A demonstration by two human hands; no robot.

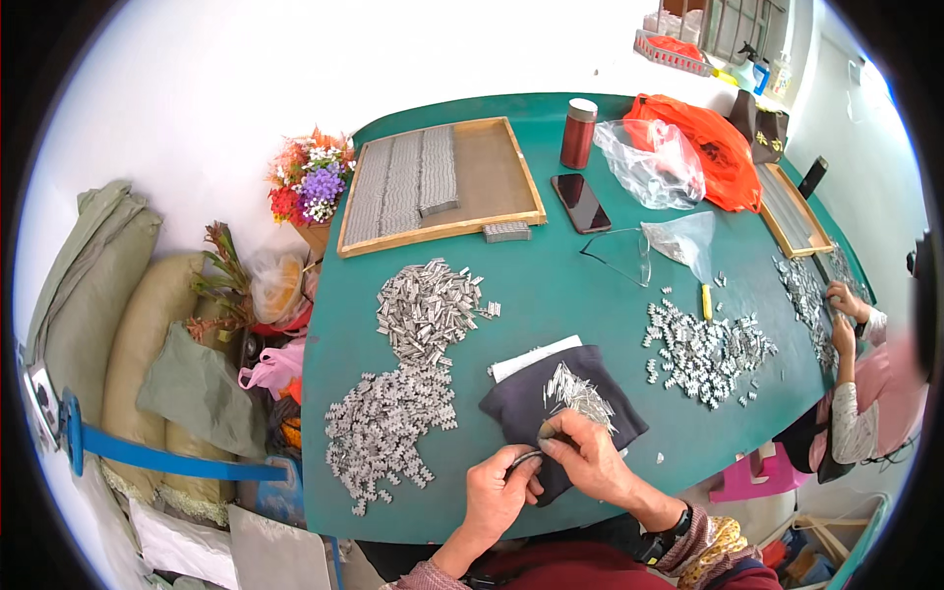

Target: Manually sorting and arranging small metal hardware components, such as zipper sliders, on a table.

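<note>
My left hand (497, 500) is closed around a short dark strip (521, 460), whose end sticks out between thumb and fingers. Close beside it, my right hand (590, 460) is pinched near the strip's end; whatever its fingertips hold is too small to make out. Under and beyond my hands lies a folded dark cloth (516, 408) with a heap of thin silver pins (580, 391) on it. A white folded piece (536, 359) shows along the cloth's far edge. Left of it are a pile of small toothed metal pieces (388, 423) and a pile of small metal blocks (428, 310).
The green table (570, 280) also carries a wooden tray (433, 234) of lined-up metal rows, a phone (580, 204), a red flask (578, 138), glasses (647, 265), plastic bags (654, 162) and another metal pile (703, 354). A co-worker's hands (846, 320) work at the right.
</note>
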